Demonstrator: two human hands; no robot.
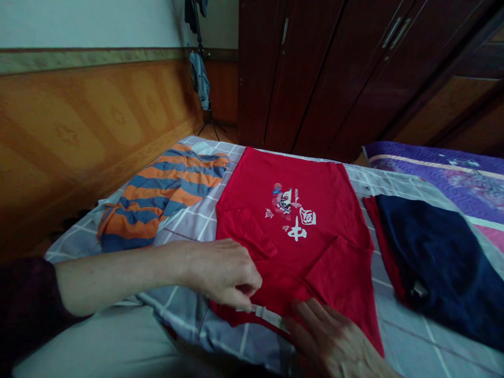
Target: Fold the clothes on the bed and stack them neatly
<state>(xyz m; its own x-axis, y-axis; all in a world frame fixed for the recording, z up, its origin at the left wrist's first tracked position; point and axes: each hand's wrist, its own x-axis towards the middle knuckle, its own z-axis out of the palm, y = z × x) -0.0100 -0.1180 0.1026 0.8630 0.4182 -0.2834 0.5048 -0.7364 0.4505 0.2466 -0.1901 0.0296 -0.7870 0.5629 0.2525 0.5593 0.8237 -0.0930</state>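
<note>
Shirt position: the red T-shirt lies spread on the checked bed sheet, hem at the far end, neckline nearest the person. Both sleeves lie inward over the body, below the white lettering. A white strip shows along the inside of the neckline.

Left hand: fingers curled, thumb at one end of the strip. Whether cloth is pinched cannot be determined; the fingertips are hidden.

Right hand: fingers laid over the red cloth at the other end of the strip. A grip under the edge cannot be confirmed.

Caution: uneven pull between the hands would probably skew the neckline and crease the body. Lifting the neckline could let the loose sleeves slide out of place. Dragging the shirt may also ruck the sheet, which already shows ripples near the person.

Adjacent items: an orange-and-blue striped garment lies to the left; a dark blue garment lies to the right, with red cloth at its edge. Sideways movement could disturb either. Beyond the bed stands a dark wardrobe.
</note>
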